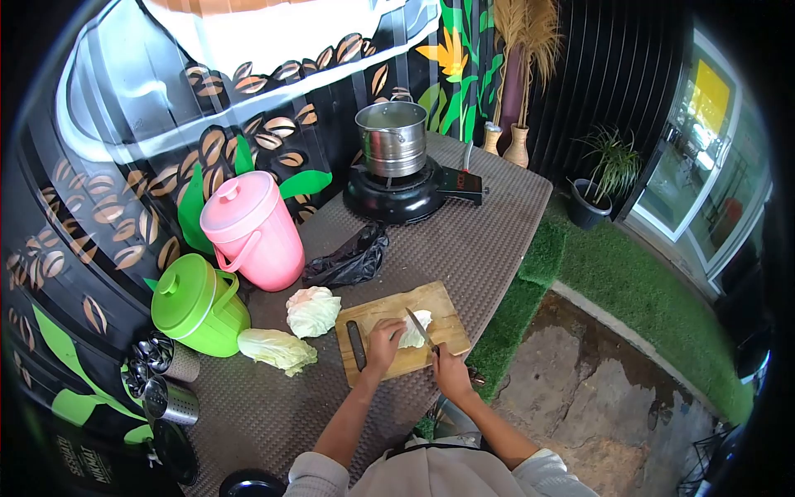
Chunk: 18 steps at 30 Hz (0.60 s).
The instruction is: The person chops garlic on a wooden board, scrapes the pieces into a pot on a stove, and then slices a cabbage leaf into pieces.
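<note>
A pale cabbage piece [416,329] lies on the wooden cutting board [439,300]. My left hand [384,343] is closed with bent fingers at the left edge of the piece, holding it against the board. In my right hand [451,372] is a knife [419,324], its blade slanting over the cabbage piece; the handle is mostly hidden by my fingers. A dark slot-like strip [356,345] runs along the board's left end. Left of the board sit a round cabbage [313,312] and a longer napa cabbage [278,349].
Behind the board lies a black plastic bag [352,258]. A metal pot [391,141] stands on a black gas stove [396,195]. Pink [263,228] and green [197,306] lidded buckets line the wall, near metal utensil holders [171,401]. The table's right edge [507,273] is beside the board.
</note>
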Tool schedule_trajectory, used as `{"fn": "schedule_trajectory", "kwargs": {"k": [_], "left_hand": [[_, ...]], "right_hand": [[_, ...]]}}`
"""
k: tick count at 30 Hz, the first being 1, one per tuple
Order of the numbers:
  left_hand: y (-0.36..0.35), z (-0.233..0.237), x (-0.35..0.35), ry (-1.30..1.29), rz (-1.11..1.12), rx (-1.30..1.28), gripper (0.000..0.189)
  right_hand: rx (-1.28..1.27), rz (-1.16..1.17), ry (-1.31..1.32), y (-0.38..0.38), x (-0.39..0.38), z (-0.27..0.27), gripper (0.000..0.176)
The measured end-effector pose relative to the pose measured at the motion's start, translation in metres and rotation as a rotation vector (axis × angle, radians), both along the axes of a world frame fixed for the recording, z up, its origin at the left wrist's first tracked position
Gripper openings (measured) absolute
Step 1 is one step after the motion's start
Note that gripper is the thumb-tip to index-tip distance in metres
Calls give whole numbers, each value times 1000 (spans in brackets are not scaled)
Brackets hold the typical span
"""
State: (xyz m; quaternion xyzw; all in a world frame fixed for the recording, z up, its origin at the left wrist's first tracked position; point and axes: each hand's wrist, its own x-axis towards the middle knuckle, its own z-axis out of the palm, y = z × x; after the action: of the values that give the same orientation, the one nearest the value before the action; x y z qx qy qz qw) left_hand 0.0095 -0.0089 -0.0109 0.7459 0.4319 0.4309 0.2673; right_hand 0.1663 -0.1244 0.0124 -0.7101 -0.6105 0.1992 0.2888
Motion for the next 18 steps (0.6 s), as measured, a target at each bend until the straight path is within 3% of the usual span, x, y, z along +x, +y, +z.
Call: {"fn": "schedule_trajectory", "kwargs": {"k": [3, 7, 10, 18], "left_hand": [[-2, -3, 1, 103, 48, 121, 18], [-1, -4, 0, 106, 48, 100, 17], [-4, -6, 1, 154, 75, 121, 16], [-6, -3, -1, 155, 69, 95, 14]], "right_hand": [[-24, 34, -49, 0, -6, 8, 21], [-153, 71, -176, 2, -10, 4, 22], [-97, 76, -296, 3, -13, -2, 21], [-191, 59, -374, 22, -26, 4, 16]]}}
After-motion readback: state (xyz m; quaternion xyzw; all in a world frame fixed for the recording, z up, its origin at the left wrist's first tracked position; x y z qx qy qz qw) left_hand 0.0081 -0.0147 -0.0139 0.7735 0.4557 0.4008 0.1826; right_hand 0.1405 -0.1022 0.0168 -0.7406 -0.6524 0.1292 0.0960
